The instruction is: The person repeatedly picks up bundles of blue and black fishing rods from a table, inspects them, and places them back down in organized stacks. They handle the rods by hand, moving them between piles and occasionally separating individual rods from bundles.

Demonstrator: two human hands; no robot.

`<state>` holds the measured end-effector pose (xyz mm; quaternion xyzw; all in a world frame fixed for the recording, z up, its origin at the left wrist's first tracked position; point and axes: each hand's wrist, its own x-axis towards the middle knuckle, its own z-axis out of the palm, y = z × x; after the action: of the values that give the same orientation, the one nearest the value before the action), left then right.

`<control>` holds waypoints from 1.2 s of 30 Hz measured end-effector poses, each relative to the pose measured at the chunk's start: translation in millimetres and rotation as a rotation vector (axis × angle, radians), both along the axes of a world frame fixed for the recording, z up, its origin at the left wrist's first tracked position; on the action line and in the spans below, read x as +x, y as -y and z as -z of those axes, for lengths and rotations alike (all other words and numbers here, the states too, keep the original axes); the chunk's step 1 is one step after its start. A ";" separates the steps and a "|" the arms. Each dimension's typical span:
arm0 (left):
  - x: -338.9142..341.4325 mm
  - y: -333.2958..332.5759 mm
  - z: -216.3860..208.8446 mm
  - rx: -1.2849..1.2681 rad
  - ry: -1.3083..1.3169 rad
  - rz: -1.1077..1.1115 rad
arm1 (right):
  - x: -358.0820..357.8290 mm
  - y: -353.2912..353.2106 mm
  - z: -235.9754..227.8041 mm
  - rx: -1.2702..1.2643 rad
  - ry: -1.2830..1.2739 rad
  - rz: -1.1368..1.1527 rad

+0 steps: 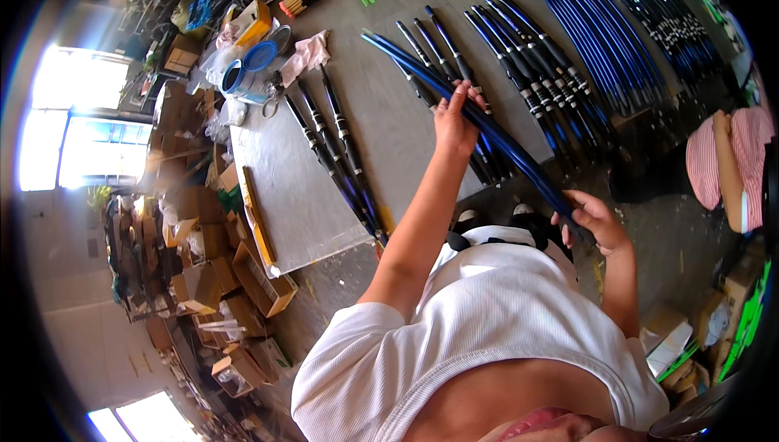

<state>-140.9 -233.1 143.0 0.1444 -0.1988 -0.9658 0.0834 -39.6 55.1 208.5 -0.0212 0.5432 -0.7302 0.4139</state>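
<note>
- Held piece: a slender bundle of long, glossy blue rods (519, 155) is raised above the near part of the worktop (377, 118), slanting from far left to near right; the exact count cannot be told.
- Left hand (456, 124): grasps the bundle partway along its length, thumb and fingers closed about it.
- Right hand (596, 221): grasps the near end, fingers curled around it, beyond the worktop's near edge.
- Surroundings: dark-handled rods (453, 51) lie beyond and partly beneath the bundle; a set with pale fittings (338, 118) lies to the left, another set (519, 57) to the right, and a row of slim blue rods (596, 36) farther right. A pink cloth (308, 57) lies at far left.
- Recommended handling, as judged: the left hand should carry the weight lightly while the right steadies the near end, so that the smooth rods do not slide lengthwise.
- Caution: the long far end probably magnifies small wrist turns; slow, level movement should keep it from knocking the rods below.
</note>
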 end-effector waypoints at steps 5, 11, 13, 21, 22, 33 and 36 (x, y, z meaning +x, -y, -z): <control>17.3 33.7 -13.3 0.081 -0.073 0.010 | 43.9 34.1 7.9 -0.248 0.151 0.457; 43.2 35.7 -38.1 -0.066 -0.211 0.115 | 81.3 55.0 48.8 -0.110 0.288 0.954; 51.7 36.0 -42.1 -0.143 -0.278 0.165 | 98.0 59.7 60.2 -0.056 0.330 1.000; 125.7 -14.1 -83.9 -0.342 -0.456 0.590 | 158.9 40.4 161.5 -0.007 0.428 1.132; 129.9 -16.0 -88.6 -0.374 -0.502 0.604 | 170.2 30.6 174.5 -0.034 0.410 1.109; 141.8 -26.0 -114.2 -0.301 -0.330 0.293 | 249.6 -43.5 224.2 0.253 0.523 1.271; 172.0 -55.4 -107.1 -0.342 -0.316 0.370 | 262.2 -51.2 221.0 0.284 0.613 1.302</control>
<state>31.1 -177.7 250.1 -0.0624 -0.3659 -0.9277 -0.0409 222.6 106.3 -12.5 0.5649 0.3951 -0.7239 0.0283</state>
